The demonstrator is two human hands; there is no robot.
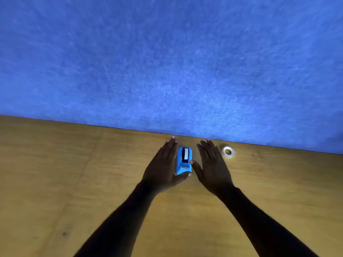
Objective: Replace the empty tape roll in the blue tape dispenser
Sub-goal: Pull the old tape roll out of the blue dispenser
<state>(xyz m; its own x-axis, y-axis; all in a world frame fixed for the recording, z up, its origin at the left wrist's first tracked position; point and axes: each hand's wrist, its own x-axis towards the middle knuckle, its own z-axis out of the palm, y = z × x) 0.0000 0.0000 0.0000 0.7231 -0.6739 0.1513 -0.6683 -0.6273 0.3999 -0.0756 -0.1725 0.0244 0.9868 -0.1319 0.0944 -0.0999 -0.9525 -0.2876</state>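
Dispenser: the small blue plastic tape dispenser (183, 161) stands on the brown wooden desk (74, 182), close to the blue felt-like back wall (167, 62), with its cutter end towards the person.
Roll inside: a white band shows in the dispenser's top slot; whether this is the spent core or fresh tape cannot be told from this view.
Loose roll: a small pale ring of tape (228, 151) lies flat on the desk, near the right hand and apart from the dispenser.
Left hand: the left hand (163, 167) lies flat and spread along the dispenser's left side, its thumb curling under the near end; it touches the body, but the grip is not closed.
Right hand: the right hand (211, 167) is spread just beside the dispenser's right side, thumb tip near the cutter; the grip is released and grasps nothing.
Progress: judged from the layout, either the swap has not begun or it has just ended; the pictures do not settle which.
Left to do: if the loose ring is the new roll, the old core must come out and that ring go in.
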